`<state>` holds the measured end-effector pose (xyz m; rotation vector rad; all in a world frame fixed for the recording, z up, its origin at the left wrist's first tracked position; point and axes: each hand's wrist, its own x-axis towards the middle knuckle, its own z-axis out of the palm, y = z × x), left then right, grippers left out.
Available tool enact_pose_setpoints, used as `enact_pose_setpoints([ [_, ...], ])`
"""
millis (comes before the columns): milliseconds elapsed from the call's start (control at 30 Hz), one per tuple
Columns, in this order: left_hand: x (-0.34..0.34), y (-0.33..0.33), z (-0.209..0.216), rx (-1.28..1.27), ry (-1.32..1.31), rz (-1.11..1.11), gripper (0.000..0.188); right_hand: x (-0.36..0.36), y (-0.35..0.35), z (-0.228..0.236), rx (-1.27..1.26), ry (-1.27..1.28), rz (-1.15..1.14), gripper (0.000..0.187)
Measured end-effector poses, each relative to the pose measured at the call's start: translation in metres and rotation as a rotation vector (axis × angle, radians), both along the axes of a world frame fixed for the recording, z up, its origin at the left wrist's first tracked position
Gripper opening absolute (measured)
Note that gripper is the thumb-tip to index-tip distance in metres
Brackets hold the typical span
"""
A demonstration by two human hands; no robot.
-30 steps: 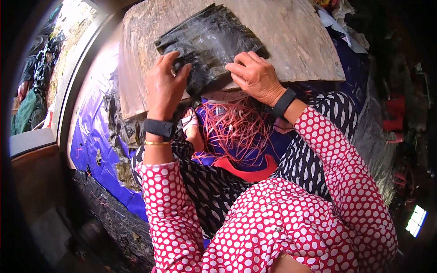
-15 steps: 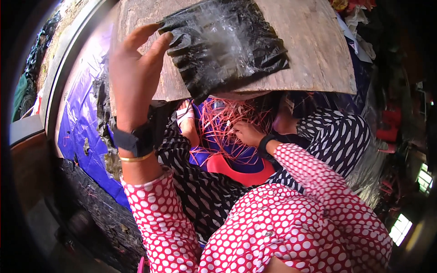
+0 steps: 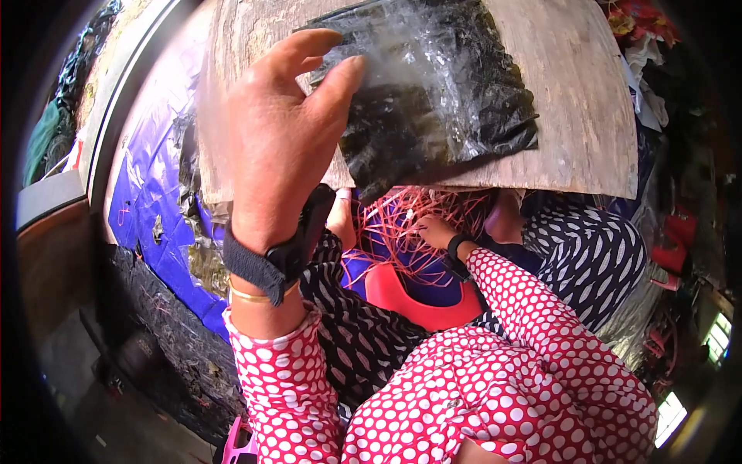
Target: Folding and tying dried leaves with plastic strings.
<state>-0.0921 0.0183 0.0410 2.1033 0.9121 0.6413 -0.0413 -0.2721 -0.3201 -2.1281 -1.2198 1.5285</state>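
Observation:
A crumpled black plastic sheet (image 3: pixel 440 93) lies on a wooden board (image 3: pixel 572 100), its near left corner hanging past the board's edge. Above the sheet's left part is my left hand (image 3: pixel 290 124), thumb and fingers apart, nothing between them. Below the board's near edge, a tangled heap of thin red strips (image 3: pixel 394 232) lies over blue material. My right hand (image 3: pixel 437 230) is down in this heap, fingers curled at some strips. The fingertips are small and partly covered there.
A red curved plastic piece (image 3: pixel 425 309) sits between my legs, just before the strips. Purple-blue sheeting (image 3: pixel 151 209) covers the ground at the left, beside dark sheeting (image 3: pixel 170 332). Crumpled pale scraps (image 3: pixel 648 73) lie beyond the board's right side.
My left hand has moved rightward from the sheet's left edge to above it. The whole view has shifted a little. My right hand stays in the red strips.

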Motion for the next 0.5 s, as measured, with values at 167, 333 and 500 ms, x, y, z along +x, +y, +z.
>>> enact_pose_setpoints([
  [167,-0.002,-0.010,-0.003,0.063,-0.069,-0.020,0.026,-0.008,0.015,0.034,0.155,-0.123,0.160,0.022],
  [333,0.004,-0.013,-0.007,0.056,-0.134,-0.027,0.024,-0.008,0.002,0.018,0.160,-0.131,-0.061,0.027],
  [500,-0.001,-0.011,-0.001,0.048,-0.187,-0.008,0.021,-0.014,0.038,0.021,-0.032,-0.242,0.107,0.051],
])
